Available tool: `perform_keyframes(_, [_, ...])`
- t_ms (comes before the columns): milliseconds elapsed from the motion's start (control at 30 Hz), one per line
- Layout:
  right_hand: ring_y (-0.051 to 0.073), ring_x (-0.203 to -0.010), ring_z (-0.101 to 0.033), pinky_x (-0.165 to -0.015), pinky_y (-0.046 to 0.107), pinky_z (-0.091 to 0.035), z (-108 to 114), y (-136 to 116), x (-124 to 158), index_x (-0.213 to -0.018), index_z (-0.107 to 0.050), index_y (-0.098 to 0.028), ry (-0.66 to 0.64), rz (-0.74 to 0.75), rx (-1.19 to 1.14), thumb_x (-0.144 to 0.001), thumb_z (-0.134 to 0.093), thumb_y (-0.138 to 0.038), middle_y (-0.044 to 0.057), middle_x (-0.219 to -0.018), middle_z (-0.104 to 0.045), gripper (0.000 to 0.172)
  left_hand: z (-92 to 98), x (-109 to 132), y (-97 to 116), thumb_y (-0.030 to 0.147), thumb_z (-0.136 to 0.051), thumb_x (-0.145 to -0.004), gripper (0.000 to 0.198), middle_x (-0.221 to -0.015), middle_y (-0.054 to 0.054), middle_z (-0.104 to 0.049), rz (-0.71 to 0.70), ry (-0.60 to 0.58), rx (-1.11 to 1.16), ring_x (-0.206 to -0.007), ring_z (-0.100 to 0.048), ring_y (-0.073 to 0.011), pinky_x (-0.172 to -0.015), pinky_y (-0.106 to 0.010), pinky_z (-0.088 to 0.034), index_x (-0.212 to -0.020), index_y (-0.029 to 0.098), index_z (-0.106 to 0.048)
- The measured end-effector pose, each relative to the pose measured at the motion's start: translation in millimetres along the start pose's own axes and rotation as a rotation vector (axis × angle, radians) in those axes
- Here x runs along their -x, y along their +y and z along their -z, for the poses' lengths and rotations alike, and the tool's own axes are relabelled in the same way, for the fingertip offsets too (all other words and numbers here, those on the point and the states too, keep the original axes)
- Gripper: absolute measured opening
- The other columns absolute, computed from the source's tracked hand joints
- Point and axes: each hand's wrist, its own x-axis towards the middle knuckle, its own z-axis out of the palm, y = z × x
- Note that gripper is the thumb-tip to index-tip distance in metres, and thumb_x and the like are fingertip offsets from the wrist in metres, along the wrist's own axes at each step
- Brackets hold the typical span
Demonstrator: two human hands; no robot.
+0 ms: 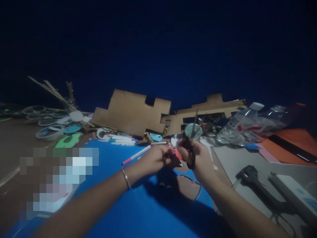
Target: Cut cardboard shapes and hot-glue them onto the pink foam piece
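Above a blue sheet [111, 198], my two hands come close together. My right hand [201, 162] has its fingers through the handles of a pair of scissors [194, 127], whose parted blades point up and away. My left hand [158, 158], with a bangle on the wrist, pinches a small red cut piece [177, 154]; its exact shape is partly hidden by the fingers. Under the hands, the blue sheet has a rounded cut-out where brown table shows. A pink-capped marker [136, 154] lies just left of my left hand.
Cardboard pieces [131, 114] stand along the back, with several markers [121, 139] before them. At right are plastic bottles [237, 127], orange sheets [287, 145] and a black glue gun [262, 186]. Wooden sticks [55, 91] and clear rings [49, 132] lie at left.
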Motion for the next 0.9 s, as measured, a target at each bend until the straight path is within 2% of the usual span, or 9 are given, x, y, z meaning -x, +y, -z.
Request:
perform_keyframes(100, [0.017, -0.069, -0.055, -0.056, 0.026, -0.041, -3, 1, -1, -0.099, -0.059, -0.017, 0.108, 0.004, -0.054, -0.070, -0.065, -0.033, 0.004, -0.083, -0.063, 0.034, 4.1, -3, 7, 0.028, -0.054, -0.079, 0.016, -0.074, -0.003, -0.062, -0.019, 0.251, 0.061, -0.070, -0.058, -0.0154, -0.062, -0.026, -0.043, -0.079, 0.016, -0.063])
perform_keyframes(167, [0.016, -0.063, -0.053, -0.054, 0.025, -0.040, -6, 0, -2, -0.094, -0.061, -0.017, 0.069, -0.014, -0.057, -0.067, -0.067, -0.030, 0.003, -0.076, -0.062, 0.031, 5.2, -5, 12, 0.027, -0.058, -0.076, 0.012, -0.072, -0.002, -0.061, -0.051, 0.414, 0.132, -0.070, -0.057, -0.0149, -0.062, -0.025, -0.043, -0.078, 0.016, -0.061])
perform_keyframes(267, [0.012, -0.053, -0.047, -0.050, 0.023, -0.038, -12, 1, 0, -0.076, -0.061, -0.016, 0.022, -0.039, -0.081, -0.062, -0.068, -0.026, -0.001, -0.060, -0.057, 0.019, 3.7, -4, 17, 0.026, -0.060, -0.074, 0.009, -0.068, 0.001, -0.059, -0.076, 0.503, 0.202, -0.062, -0.054, -0.0112, -0.057, -0.021, -0.040, -0.078, 0.017, -0.059])
perform_keyframes(433, [0.007, -0.042, -0.031, -0.040, 0.020, -0.025, -14, -2, 4, -0.061, -0.056, -0.015, 0.052, -0.108, -0.146, -0.060, -0.067, -0.027, -0.006, -0.046, -0.042, 0.016, -2.9, 5, 23, 0.033, -0.059, -0.077, 0.015, -0.062, 0.004, -0.054, -0.033, 0.472, 0.292, -0.045, -0.043, -0.0058, -0.041, -0.017, -0.032, -0.081, 0.019, -0.056])
perform_keyframes(567, [0.008, -0.044, -0.037, -0.041, 0.021, -0.029, -13, -7, 5, -0.059, -0.054, -0.016, 0.015, -0.112, -0.209, -0.056, -0.068, -0.028, -0.004, -0.048, -0.046, 0.019, -4.8, 10, 27, 0.036, -0.057, -0.079, 0.018, -0.067, 0.003, -0.055, -0.023, 0.401, 0.488, -0.047, -0.044, -0.0047, -0.042, -0.016, -0.032, -0.082, 0.018, -0.053])
perform_keyframes(700, [0.008, -0.044, -0.038, -0.042, 0.022, -0.029, -12, -7, 5, -0.060, -0.051, -0.017, 0.023, -0.103, -0.315, -0.060, -0.066, -0.026, -0.005, -0.048, -0.046, 0.018, -0.5, 13, 30, 0.029, -0.052, -0.083, 0.013, -0.076, -0.002, -0.060, 0.010, 0.229, 0.642, -0.057, -0.050, -0.0061, -0.048, -0.016, -0.036, -0.083, 0.016, -0.052])
perform_keyframes(800, [0.009, -0.042, -0.039, -0.041, 0.022, -0.029, -12, -6, 4, -0.062, -0.050, -0.018, 0.033, -0.093, -0.369, -0.063, -0.062, -0.027, -0.005, -0.047, -0.045, 0.016, 3.9, 13, 32, 0.025, -0.054, -0.081, 0.009, -0.076, -0.002, -0.061, 0.016, 0.176, 0.551, -0.058, -0.053, -0.0075, -0.049, -0.017, -0.037, -0.084, 0.017, -0.052])
perform_keyframes(900, [0.010, -0.042, -0.040, -0.041, 0.022, -0.029, -12, -4, 4, -0.065, -0.055, -0.017, 0.043, -0.090, -0.272, -0.063, -0.064, -0.028, -0.005, -0.046, -0.046, 0.015, 8.0, 14, 35, 0.024, -0.063, -0.074, 0.022, -0.078, -0.001, -0.063, -0.021, 0.189, 0.365, -0.064, -0.059, -0.0119, -0.053, -0.020, -0.043, -0.093, 0.020, -0.053])
